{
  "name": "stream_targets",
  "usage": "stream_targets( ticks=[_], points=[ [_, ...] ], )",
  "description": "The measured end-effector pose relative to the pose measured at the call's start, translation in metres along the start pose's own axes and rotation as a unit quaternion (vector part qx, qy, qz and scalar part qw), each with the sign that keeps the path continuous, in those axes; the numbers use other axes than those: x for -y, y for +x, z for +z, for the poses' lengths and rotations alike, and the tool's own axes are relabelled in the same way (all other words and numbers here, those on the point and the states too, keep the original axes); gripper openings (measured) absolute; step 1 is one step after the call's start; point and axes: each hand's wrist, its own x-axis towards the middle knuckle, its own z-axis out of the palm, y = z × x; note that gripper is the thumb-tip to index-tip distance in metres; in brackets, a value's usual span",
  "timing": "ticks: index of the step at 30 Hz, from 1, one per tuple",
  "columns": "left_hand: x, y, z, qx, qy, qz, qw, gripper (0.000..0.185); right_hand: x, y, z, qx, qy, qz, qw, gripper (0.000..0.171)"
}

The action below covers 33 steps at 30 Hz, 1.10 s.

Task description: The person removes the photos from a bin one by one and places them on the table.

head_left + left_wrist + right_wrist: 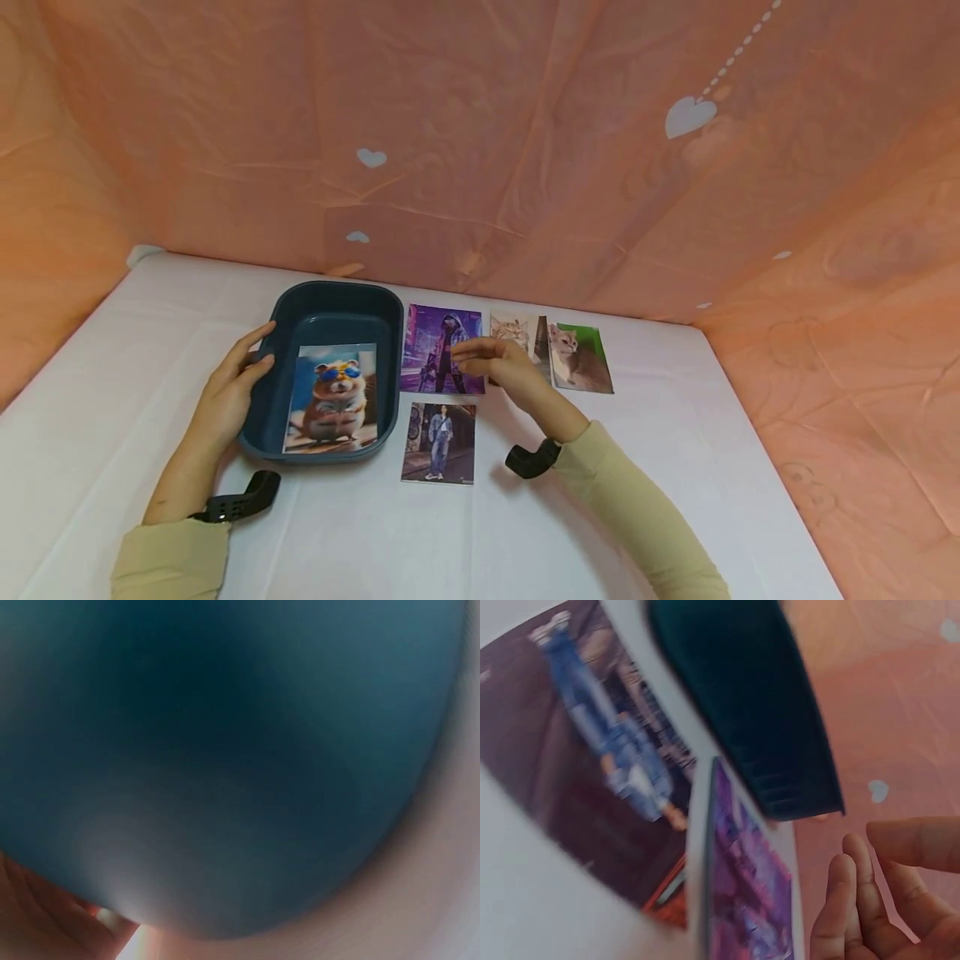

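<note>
At the left, my left hand (228, 387) holds the left side of a dark blue-green plastic basin (258, 421), thumb at the rim. A picture card of a hamster in sunglasses (337, 400) lies inside. My right hand (498, 362) hovers over the right edge of a purple card with a hooded figure (435, 342); its fingers are nearly straight, with nothing between them in the right wrist view. Below lies a card of a person in denim (438, 442). Behind the right hand, a pale cat card (513, 327) is partly hidden. Beside it is a cat card with green background (581, 358).
The cards and basin stand on a white-covered table (337, 533). A pinkish-orange cloth with white hearts (525, 167) walls off the back and both sides. The left wrist view is mostly filled by the blurred basin (225, 787).
</note>
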Motion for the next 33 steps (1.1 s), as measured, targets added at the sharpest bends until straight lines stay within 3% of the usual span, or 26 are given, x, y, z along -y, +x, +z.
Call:
stream_targets(
  ticks=[12,25,33],
  points=[
    [0.001,0.003,-0.003,0.003,-0.002,-0.010,0.9999,0.052,0.028,0.014,0.017,0.002,0.014,0.018,1.000,0.036],
    [-0.001,0.003,-0.004,0.002,0.000,-0.004,1.0000,0.051,0.068,0.045,0.055,0.074,0.025,0.012,0.997,0.035],
    [-0.001,0.001,-0.001,0.003,0.001,-0.002,1.0000,0.052,0.072,0.062,0.083,0.112,0.034,0.014,0.993,0.038]
  ],
)
